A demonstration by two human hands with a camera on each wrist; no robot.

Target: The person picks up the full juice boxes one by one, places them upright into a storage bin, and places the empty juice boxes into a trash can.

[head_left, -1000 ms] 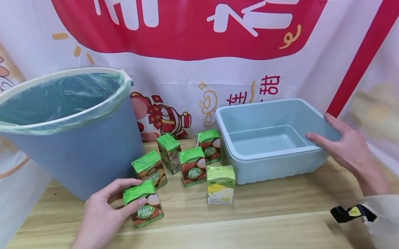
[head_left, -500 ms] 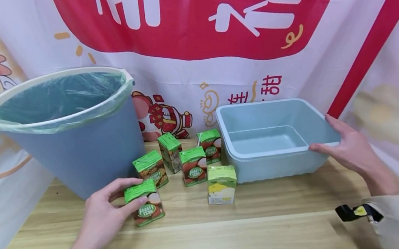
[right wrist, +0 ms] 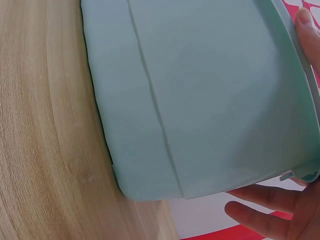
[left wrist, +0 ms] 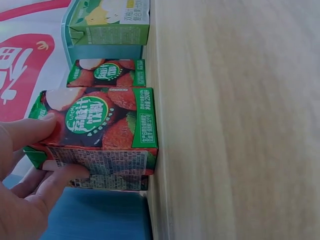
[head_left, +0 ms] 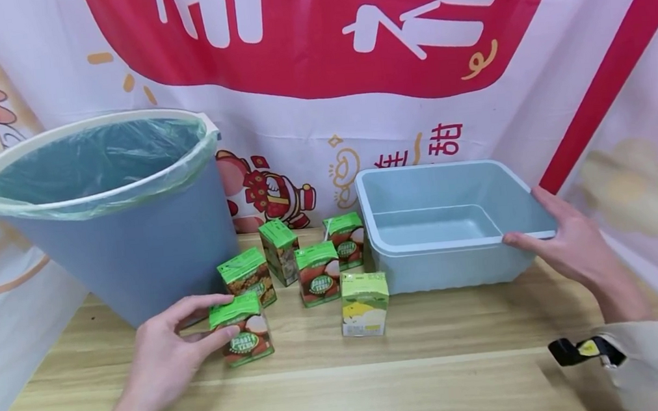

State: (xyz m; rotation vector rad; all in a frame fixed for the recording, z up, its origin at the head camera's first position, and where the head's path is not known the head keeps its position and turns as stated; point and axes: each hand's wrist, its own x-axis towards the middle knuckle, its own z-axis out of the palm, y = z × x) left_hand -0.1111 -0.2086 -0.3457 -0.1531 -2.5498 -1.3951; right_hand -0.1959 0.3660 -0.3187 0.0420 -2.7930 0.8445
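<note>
Head view: the left hand (head_left: 168,350) pinches a lychee juice carton (head_left: 252,335) between thumb and fingers, near and left on the counter (head_left: 346,403), just in front of a brown-fronted carton (head_left: 250,279). Whether the held one's base touches the wood, I cannot tell. At the right, the right hand (head_left: 576,246) grips the near right corner of a pale blue tub (head_left: 446,268), thumb on the near rim and fingers against its right side.

The work looks to be at an early point: both grasps seem made, while no carton shows inside the tub. Five cartons are held by neither hand: the brown-fronted one, a narrow carton (head_left: 280,252) beyond it, a middle lychee carton (head_left: 319,277), a far lychee carton (head_left: 348,238) and a yellow-green carton (head_left: 364,307) near the tub. At far left stands a blue bin (head_left: 152,260) with a thin liner (head_left: 96,164); its bottom is out of sight.

On the held carton, the round green label (left wrist: 87,115) reads 荔枝汁饮料, seemingly with "LITCHI" curved above. The yellow-green one carries 双柚汁. A red 甜 stands on the backdrop (head_left: 275,122); its big white characters are cut off. No brand is certain.
</note>
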